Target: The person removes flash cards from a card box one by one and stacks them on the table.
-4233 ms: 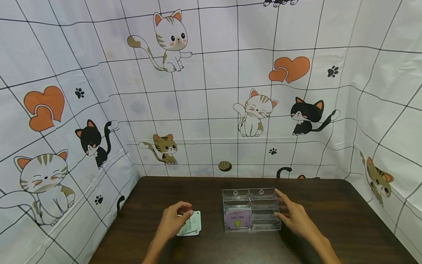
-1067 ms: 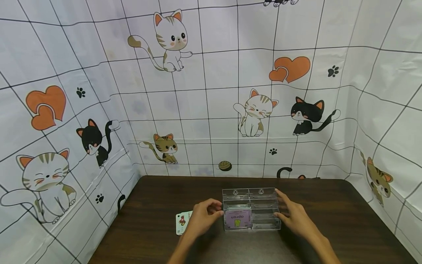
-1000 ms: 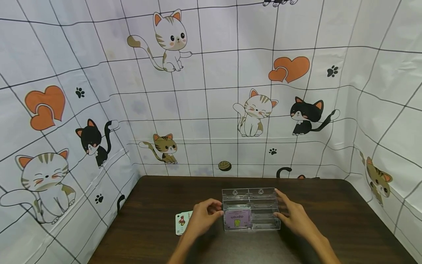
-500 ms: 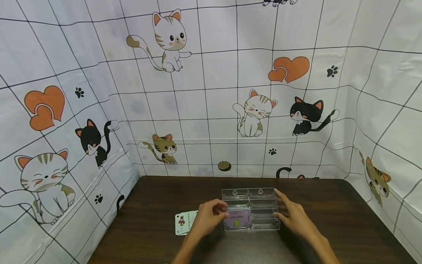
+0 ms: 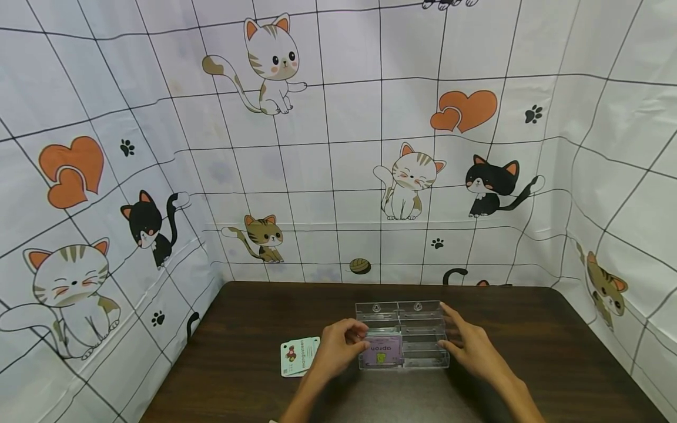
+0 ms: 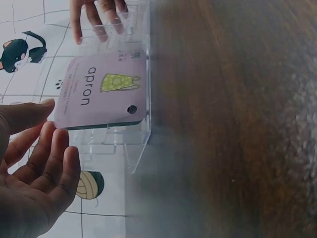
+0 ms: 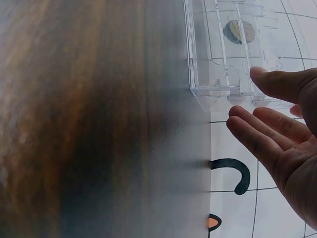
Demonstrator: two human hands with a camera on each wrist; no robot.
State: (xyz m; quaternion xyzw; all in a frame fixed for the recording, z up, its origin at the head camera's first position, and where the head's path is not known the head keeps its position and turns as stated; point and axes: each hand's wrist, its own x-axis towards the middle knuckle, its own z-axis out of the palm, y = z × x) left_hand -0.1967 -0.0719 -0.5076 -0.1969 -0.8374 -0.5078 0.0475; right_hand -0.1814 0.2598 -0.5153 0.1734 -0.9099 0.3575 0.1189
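A clear plastic tiered card rack (image 5: 423,346) stands on the dark wooden table. In its lower left compartment sits a stack of cards fronted by a lilac "apron" card (image 6: 101,89). My left hand (image 5: 337,351) pinches the outer edge of that stack, thumb in front and fingertips behind; whether it holds one card or several is hidden. At the rack's right side, my right hand (image 5: 473,346) grips the side wall, with the thumb toward the front tiers and the fingers along the outside. Left of the left hand lie a few green-white cards, the top one reading "mangosteen" (image 5: 299,355).
The wooden table (image 5: 555,352) reaches back to a white cat-print curtain (image 5: 328,176), which also hangs along the left and right. The rack's other compartments, including the lower right one, hold no cards that I can see.
My left hand has left the mangosteen cards and come to the rack, edging slightly right in the last second onto the apron stack. My right hand has stayed at the rack's side.
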